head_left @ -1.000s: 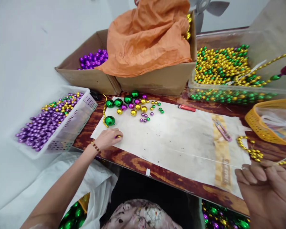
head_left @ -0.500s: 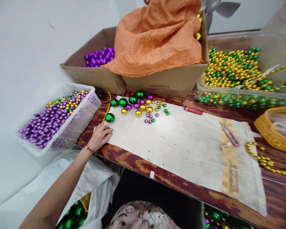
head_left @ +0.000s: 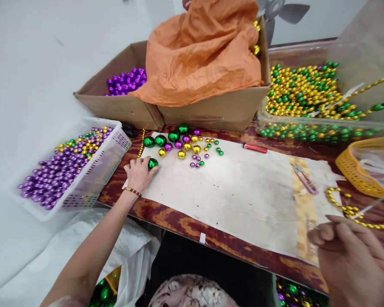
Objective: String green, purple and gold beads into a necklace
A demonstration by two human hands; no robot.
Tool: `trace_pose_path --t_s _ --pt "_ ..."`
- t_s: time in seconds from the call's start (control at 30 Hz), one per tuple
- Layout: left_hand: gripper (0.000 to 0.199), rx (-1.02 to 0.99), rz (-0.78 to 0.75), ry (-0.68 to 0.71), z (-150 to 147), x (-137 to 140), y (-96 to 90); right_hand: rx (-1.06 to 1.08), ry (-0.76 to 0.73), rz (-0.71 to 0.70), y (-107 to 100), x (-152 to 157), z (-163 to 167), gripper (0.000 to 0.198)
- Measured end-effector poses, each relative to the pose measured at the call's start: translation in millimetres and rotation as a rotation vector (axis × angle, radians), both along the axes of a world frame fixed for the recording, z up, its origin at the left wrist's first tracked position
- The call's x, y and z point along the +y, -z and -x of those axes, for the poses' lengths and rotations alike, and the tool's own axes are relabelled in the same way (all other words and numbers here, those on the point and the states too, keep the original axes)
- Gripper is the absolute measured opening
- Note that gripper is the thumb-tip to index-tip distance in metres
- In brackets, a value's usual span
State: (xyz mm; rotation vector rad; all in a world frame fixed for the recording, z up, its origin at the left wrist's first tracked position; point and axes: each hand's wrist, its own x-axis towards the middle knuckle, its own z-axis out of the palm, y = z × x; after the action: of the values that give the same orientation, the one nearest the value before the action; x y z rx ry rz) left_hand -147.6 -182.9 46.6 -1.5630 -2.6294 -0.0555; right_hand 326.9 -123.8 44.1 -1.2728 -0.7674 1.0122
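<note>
My left hand (head_left: 138, 174) is at the left end of a white cloth, thumb and index finger closed about a large shiny green bead (head_left: 152, 163). A string of small gold beads (head_left: 142, 143) runs behind that hand. On the cloth just beyond lie loose beads: large green ones (head_left: 160, 140), gold ones (head_left: 181, 154), purple ones (head_left: 178, 145) and smaller ones in the same colours. My right hand (head_left: 352, 251) is at the lower right, slightly blurred, its fingertips pinched together. What they hold, if anything, I cannot make out; a thin white strand (head_left: 373, 205) shows just above them.
The white cloth (head_left: 243, 192) bears a red cutter (head_left: 255, 148) and pink-handled snips (head_left: 306, 180). Around it stand a white basket of beads (head_left: 99, 179), a cardboard box (head_left: 205, 115), a clear bin (head_left: 307, 128) and a yellow basket (head_left: 355, 175). A gold bead strand (head_left: 348, 209) lies right.
My left hand has moved from the cloth's left edge up onto the large green bead, which has shifted slightly right. My right hand has come into view at the lower right.
</note>
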Motion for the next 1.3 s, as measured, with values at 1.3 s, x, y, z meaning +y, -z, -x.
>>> trace_pose_path --t_s 1.3 --pt "0.035 -1.526 -0.817 0.35 -165.9 40.6 -23.7 -0.136 -0.729 -0.091 40.3 -69.6 94.2 0.014"
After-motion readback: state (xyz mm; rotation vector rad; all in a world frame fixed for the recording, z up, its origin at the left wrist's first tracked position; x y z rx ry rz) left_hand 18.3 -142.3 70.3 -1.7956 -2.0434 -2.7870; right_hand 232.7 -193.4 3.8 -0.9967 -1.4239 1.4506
